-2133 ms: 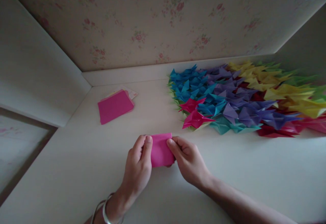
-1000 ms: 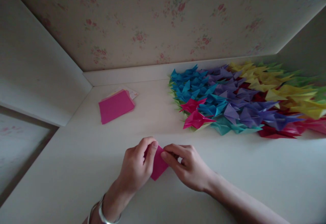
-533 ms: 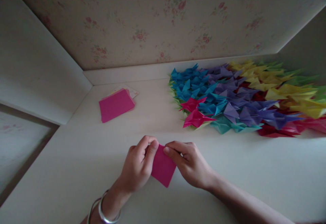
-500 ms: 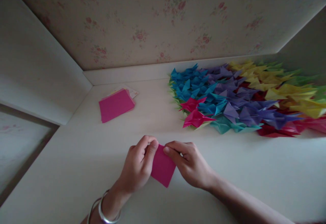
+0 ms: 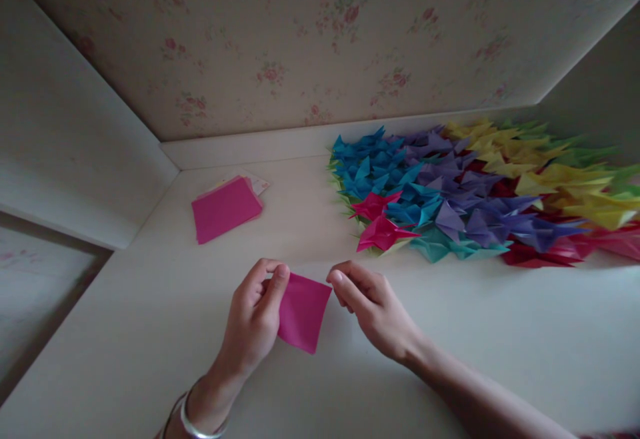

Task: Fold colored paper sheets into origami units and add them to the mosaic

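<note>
A small pink square of origami paper (image 5: 304, 312) is held up over the white table between my hands. My left hand (image 5: 257, 316) pinches its left edge near the top corner, thumb in front. At the upper right corner, my right hand (image 5: 367, 306) has thumb and index finger closed together on the very tip, its other fingers curled beneath. Silver bangles (image 5: 193, 419) circle my left wrist. Most of the paper's face shows; its left edge is hidden by my left hand.
A stack of pink paper (image 5: 227, 209) lies at the back left of the white table (image 5: 125, 339). Folded paper cranes (image 5: 450, 189) in several colours cover the back right, two pink ones (image 5: 383, 232) at their near left. Behind stands a floral wall (image 5: 280, 39).
My left hand has shifted left with the pink paper, which has turned and shows more of its face. My right hand's fingertips are now at its upper right corner.
</note>
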A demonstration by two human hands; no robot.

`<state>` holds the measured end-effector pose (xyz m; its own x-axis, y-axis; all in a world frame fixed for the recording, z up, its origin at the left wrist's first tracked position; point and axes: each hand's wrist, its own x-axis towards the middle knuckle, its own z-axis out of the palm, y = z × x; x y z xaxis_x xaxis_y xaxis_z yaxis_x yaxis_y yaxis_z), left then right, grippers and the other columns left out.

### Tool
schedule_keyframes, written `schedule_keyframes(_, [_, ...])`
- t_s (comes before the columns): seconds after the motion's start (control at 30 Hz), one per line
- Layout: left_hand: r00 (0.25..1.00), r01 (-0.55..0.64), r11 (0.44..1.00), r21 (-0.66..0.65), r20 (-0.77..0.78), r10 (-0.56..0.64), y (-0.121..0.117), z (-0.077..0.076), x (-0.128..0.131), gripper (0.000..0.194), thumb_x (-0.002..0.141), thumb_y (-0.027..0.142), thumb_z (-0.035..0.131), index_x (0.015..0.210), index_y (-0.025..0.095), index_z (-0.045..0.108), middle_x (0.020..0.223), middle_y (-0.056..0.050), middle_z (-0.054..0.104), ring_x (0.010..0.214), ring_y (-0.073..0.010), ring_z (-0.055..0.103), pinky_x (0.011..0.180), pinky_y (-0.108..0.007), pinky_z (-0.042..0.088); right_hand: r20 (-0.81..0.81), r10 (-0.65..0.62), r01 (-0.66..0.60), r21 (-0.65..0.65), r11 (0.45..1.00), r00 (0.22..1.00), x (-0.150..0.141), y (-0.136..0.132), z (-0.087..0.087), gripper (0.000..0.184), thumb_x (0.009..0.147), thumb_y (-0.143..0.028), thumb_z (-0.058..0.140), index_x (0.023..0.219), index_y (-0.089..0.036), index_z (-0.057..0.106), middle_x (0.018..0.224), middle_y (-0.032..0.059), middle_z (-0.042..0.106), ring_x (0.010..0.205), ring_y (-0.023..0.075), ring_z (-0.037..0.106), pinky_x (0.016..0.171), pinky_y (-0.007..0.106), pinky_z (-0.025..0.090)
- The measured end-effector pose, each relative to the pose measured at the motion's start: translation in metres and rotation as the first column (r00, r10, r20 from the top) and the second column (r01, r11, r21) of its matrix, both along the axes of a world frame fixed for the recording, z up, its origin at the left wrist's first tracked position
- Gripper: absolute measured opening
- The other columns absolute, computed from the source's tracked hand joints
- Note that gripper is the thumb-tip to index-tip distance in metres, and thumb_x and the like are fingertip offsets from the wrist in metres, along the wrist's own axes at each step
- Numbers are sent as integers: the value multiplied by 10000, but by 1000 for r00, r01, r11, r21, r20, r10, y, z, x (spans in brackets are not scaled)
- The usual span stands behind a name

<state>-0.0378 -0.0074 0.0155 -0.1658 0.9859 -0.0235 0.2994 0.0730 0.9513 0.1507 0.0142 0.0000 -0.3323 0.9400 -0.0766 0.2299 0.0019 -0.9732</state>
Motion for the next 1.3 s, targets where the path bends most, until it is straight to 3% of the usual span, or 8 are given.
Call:
schedule_keyframes(0.13, [1000, -3, 1000, -19, 26, 3, 0, -4, 1, 303, 964, 469, 519, 806, 212, 545, 510, 94, 393, 427, -84, 367, 398, -165, 260, 20, 82, -83, 74, 994, 996, -1, -2, 3, 361, 1012, -386, 466, 713, -195, 531, 608, -45, 468, 556, 108, 425, 537, 237, 322])
schedule_keyframes(0.33, [990, 7, 995, -97, 140, 7, 1, 0, 5, 337, 930, 513, 560, 787, 208, 543, 526, 87, 420, 422, -76, 392, 372, -144, 287, -24, -6, 8, 91, 996, 1000, -1, -4, 6, 357, 996, -348, 491, 681, -188, 537, 582, -34, 496, 534, 108, 451, 513, 231, 326])
schedule_keyframes(0.47, [933, 99, 974, -202, 360, -20, -1, 11, 7, 340, 890, 525, 604, 800, 198, 591, 521, 76, 448, 377, -89, 423, 300, -156, 332, -242, -106, 80, -117, 990, 965, 3, 2, 1, 367, 946, -407, 565, 656, -182, 551, 542, -35, 498, 498, 104, 427, 483, 232, 303])
schedule_keyframes(0.63, [820, 125, 976, -180, 573, 1, -2, 14, 8, 312, 809, 465, 740, 981, 213, 674, 649, 40, 580, 497, -91, 509, 423, -153, 428, -505, -194, -31, -403, 915, 841, 4, 8, -7, 364, 888, -390, 665, 616, -175, 552, 464, -56, 475, 420, 76, 369, 439, 222, 231])
schedule_keyframes(0.9, [807, 124, 970, -207, 590, 23, -4, 11, 4, 319, 795, 420, 776, 1031, 208, 744, 838, -32, 684, 671, -113, 576, 573, -155, 461, -618, -296, -143, -559, 816, 728, -2, 6, -4, 327, 825, -351, 730, 606, -171, 569, 476, -51, 490, 414, 83, 384, 433, 225, 233])
schedule_keyframes(1.07, [897, 190, 976, -103, 423, -130, -2, 1, -3, 227, 866, 375, 697, 999, 200, 754, 845, -44, 728, 705, -142, 610, 622, -193, 499, -572, -337, -102, -601, 793, 748, -3, 7, 0, 356, 771, -405, 774, 625, -181, 538, 513, -58, 468, 441, 88, 377, 433, 211, 253])
schedule_keyframes(1.2, [951, 185, 981, -50, 259, -166, -1, -1, -1, 141, 848, 333, 722, 863, 193, 734, 658, 13, 661, 583, -108, 555, 520, -165, 434, -544, -321, -16, -525, 851, 775, -4, 7, -3, 351, 834, -472, 715, 695, -190, 561, 581, -49, 478, 478, 94, 389, 447, 206, 290])
schedule_keyframes(1.3, [975, 74, 996, -39, 212, -64, 2, 0, 1, 212, 851, 327, 719, 718, 174, 661, 585, 31, 625, 541, -96, 546, 506, -162, 436, -505, -274, 135, -294, 946, 819, -1, 3, -6, 233, 947, -442, 576, 933, -219, 643, 811, -1, 607, 570, 113, 482, 515, 217, 405])
